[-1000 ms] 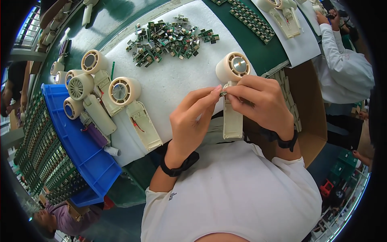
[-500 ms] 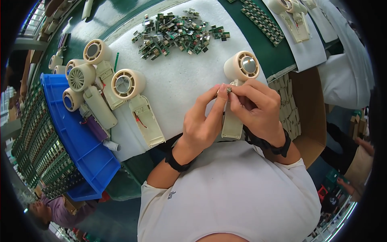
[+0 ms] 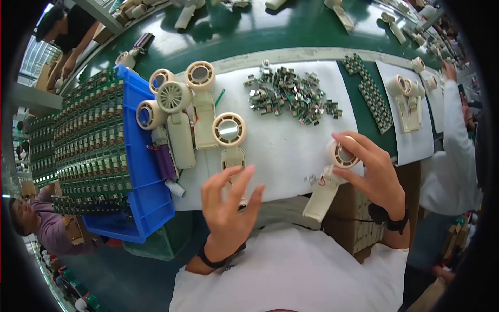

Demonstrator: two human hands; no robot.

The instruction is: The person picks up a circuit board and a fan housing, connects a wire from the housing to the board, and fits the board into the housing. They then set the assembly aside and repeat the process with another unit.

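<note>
My right hand (image 3: pixel 375 179) grips the round head of a cream handheld fan (image 3: pixel 321 200) between thumb and fingers, at the table's near edge. The fan's handle is an open shell with a small red wire, tilted toward me. Next to it lies a small metallic-looking part (image 3: pixel 310 180). My left hand (image 3: pixel 227 210) is open, fingers apart and holding nothing. It hovers over the handle of a second cream fan (image 3: pixel 229 130), hiding part of it. A heap of small circuit boards (image 3: pixel 291 93) lies on the white sheet (image 3: pixel 270 151) farther back.
To the left, several fans (image 3: pixel 174 97) lie beside a blue bin (image 3: pixel 150 200) stacked with circuit board panels (image 3: pixel 91 145). A strip of boards (image 3: pixel 369 93) and more fans (image 3: pixel 408 104) are at the right. A cardboard box (image 3: pixel 340 218) stands below the near edge; co-workers are around.
My hands have parted: the left moved left and opened, while the right moved onto the fan's head. The fan is now tilted, and the small part lies beside it. My view has shifted.
</note>
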